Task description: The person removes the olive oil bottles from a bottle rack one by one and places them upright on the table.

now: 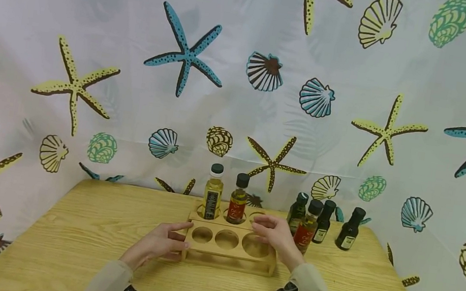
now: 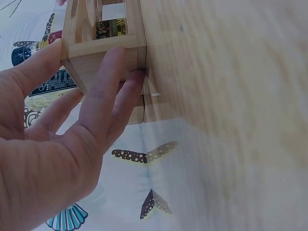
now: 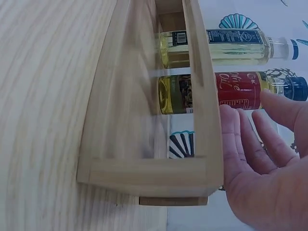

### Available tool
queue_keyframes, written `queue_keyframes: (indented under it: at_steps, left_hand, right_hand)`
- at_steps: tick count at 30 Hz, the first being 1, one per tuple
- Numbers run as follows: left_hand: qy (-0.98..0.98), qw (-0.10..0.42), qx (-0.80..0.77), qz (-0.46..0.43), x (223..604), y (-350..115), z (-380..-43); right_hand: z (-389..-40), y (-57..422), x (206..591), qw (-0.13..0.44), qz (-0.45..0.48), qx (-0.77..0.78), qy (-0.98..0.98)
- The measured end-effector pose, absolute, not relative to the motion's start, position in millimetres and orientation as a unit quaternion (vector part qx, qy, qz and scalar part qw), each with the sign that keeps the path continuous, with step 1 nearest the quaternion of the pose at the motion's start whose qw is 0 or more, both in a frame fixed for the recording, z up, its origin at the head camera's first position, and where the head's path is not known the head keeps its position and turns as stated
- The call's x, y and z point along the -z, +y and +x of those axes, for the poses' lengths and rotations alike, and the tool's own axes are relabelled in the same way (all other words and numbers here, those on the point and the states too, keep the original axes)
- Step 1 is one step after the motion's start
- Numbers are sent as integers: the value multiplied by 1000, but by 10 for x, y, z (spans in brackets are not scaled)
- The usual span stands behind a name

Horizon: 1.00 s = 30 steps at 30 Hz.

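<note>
A two-tier wooden bottle rack point(image 1: 214, 235) with round holes stands at the middle of the table. In its back row are a tall bottle of pale yellow oil point(image 1: 211, 202) and a red-labelled olive oil bottle point(image 1: 237, 206). My left hand point(image 1: 161, 241) touches the rack's left end, its fairly straight fingers along the end panel point(image 2: 96, 62) and the thumb at the upper edge. Over the right side of the rack hovers my right hand point(image 1: 276, 233), holding nothing. In the right wrist view its fingers spread beside the olive oil bottle point(image 3: 238, 91).
Just right of the rack stands another red-labelled bottle point(image 1: 305, 233). Behind and beyond it are a dark green bottle point(image 1: 297, 213) and two small dark bottles, one nearer point(image 1: 323, 224) and one farther right point(image 1: 351, 230). A patterned curtain point(image 1: 229, 110) hangs behind the wooden table point(image 1: 116, 213).
</note>
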<state>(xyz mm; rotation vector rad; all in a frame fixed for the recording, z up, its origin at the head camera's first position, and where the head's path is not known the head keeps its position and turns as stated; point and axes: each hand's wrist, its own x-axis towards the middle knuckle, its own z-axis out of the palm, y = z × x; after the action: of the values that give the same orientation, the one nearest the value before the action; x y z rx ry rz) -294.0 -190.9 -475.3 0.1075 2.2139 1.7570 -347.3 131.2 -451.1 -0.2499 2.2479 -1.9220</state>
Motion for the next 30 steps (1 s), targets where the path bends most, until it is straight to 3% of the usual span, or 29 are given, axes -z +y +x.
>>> queue_keyframes:
  at_steps: [30]
  left_hand:
    - [771, 160, -616, 35, 4732, -1890, -2945]
  right_hand:
    - [-3759, 874, 4328, 84, -32, 638, 765]
